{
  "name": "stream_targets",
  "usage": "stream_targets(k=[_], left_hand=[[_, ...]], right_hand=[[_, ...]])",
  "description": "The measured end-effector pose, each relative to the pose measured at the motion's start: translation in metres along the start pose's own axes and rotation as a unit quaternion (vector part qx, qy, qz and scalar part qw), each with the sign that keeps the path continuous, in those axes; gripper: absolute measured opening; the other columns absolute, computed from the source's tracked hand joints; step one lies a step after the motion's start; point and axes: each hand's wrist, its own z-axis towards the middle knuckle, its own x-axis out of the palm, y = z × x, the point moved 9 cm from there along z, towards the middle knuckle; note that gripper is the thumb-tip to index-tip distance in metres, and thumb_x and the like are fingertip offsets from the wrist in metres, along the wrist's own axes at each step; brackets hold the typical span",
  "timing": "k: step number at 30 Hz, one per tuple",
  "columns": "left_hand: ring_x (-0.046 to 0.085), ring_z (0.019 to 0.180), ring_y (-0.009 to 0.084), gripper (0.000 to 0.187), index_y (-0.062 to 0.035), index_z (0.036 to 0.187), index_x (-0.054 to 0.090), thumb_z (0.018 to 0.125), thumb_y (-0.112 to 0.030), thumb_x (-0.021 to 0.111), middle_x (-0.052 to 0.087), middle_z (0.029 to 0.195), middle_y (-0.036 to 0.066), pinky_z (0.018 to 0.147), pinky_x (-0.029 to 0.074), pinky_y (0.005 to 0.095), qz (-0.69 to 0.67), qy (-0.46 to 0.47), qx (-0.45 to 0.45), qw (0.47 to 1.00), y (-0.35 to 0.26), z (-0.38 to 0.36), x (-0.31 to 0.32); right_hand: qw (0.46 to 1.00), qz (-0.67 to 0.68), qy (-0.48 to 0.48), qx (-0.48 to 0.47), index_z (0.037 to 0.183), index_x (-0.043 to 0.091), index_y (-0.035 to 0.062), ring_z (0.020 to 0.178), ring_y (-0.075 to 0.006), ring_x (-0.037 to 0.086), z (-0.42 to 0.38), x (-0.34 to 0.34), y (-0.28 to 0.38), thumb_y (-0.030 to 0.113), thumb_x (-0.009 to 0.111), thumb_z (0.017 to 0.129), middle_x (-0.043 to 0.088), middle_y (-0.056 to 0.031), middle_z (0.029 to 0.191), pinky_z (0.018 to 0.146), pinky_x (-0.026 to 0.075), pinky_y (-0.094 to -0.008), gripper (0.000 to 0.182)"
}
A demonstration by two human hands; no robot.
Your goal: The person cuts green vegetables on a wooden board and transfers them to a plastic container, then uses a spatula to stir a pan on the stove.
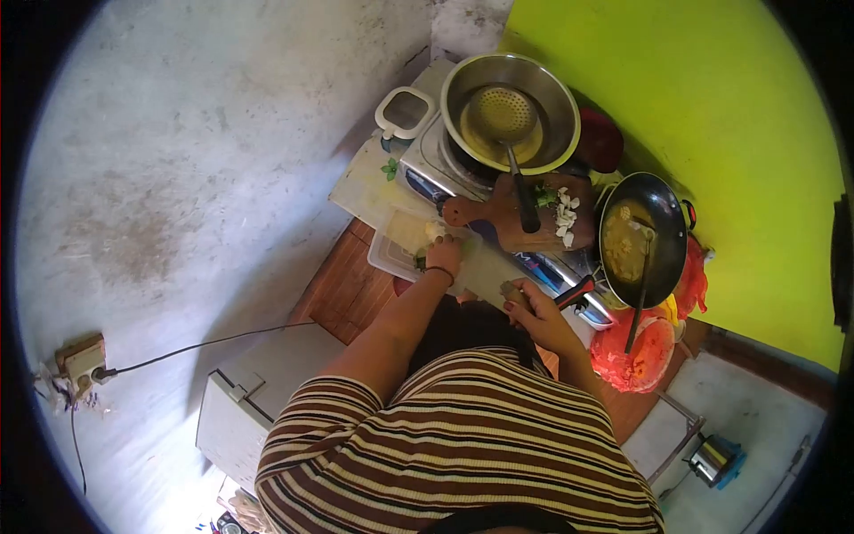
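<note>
Head | left hand at container | long axis slanting down rightward

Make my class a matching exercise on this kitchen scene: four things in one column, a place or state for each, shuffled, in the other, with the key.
Things
1. Skimmer
2. Chopping board
3. Black wok
4. Left hand

Places and states
A. Holds yellowish-brown contents
B. Over the plastic container
C. Bears chopped white pieces
D. Head inside the metal bowl

Pairs: 1-D, 2-C, 3-A, 4-B
</note>
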Motion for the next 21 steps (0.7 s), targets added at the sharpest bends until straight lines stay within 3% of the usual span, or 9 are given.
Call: stream_targets(k=[3,6,9,13,19,21], left_hand=[[0.052,0.1,0.032,0.031,-0.0073,0.104,0.055,0.075,-0.016,0.058,0.054,0.106,0.014,0.085,0.045,0.0411,0.003,0.019,0.005,1.0,0.004,-0.002,-0.002],[0.054,0.095,0.0343,0.029,-0.0058,0.103,0.055,0.076,-0.016,0.057,0.055,0.102,0.016,0.083,0.045,0.0416,-0.205,-0.046,0.003,0.978,0.028,0.0,-0.009],[0.054,0.092,0.0368,0.028,-0.0041,0.103,0.055,0.077,-0.013,0.056,0.055,0.1,0.019,0.081,0.044,0.043,-0.315,-0.083,0.015,0.945,0.046,-0.021,-0.054],[0.053,0.092,0.038,0.029,-0.0035,0.105,0.055,0.076,-0.007,0.057,0.055,0.099,0.02,0.079,0.044,0.0436,-0.24,-0.147,0.005,0.96,0.065,-0.037,-0.105],[0.053,0.096,0.0355,0.028,-0.0073,0.103,0.057,0.076,-0.005,0.056,0.053,0.104,0.016,0.08,0.046,0.0428,-0.179,-0.124,-0.011,0.976,0.077,-0.02,-0.078],[0.053,0.098,0.0331,0.027,-0.0085,0.102,0.057,0.075,-0.005,0.055,0.053,0.104,0.014,0.081,0.046,0.0415,-0.091,-0.08,0.038,0.992,0.061,-0.021,-0.068]], right_hand=[[1.0,-0.022,0.001,-0.016,0.107,0.043,0.0011,0.065,-0.0097,0.051,-0.003,-0.001,0.005,0.013,0.055,0.087,0.052,-0.0029,0.074,0.059,0.042,-0.0239,0.026],[0.998,0.015,0.022,-0.05,0.115,0.04,0.0043,0.071,-0.0102,0.053,-0.001,-0.002,-0.002,0.004,0.05,0.085,0.053,-0.0048,0.081,0.062,0.044,-0.0232,0.032],[0.997,0.039,0.006,-0.069,0.101,0.043,-0.0005,0.071,-0.0121,0.054,0.002,-0.006,0.004,0.001,0.051,0.081,0.054,-0.0057,0.081,0.065,0.045,-0.0255,0.022],[0.998,0.001,0.026,-0.049,0.095,0.045,-0.0003,0.072,-0.012,0.054,0.006,0.003,0.017,-0.001,0.05,0.078,0.054,-0.0058,0.08,0.067,0.045,-0.0255,0.018],[0.997,-0.017,0.055,-0.053,0.09,0.045,0.0001,0.071,-0.0114,0.053,0.015,0.021,0.022,-0.001,0.05,0.078,0.053,-0.0058,0.077,0.066,0.045,-0.0251,0.013],[0.998,0.016,0.048,-0.042,0.09,0.045,0.0001,0.07,-0.0112,0.053,0.015,0.021,0.023,-0.001,0.05,0.078,0.053,-0.0059,0.076,0.066,0.045,-0.025,0.012]])
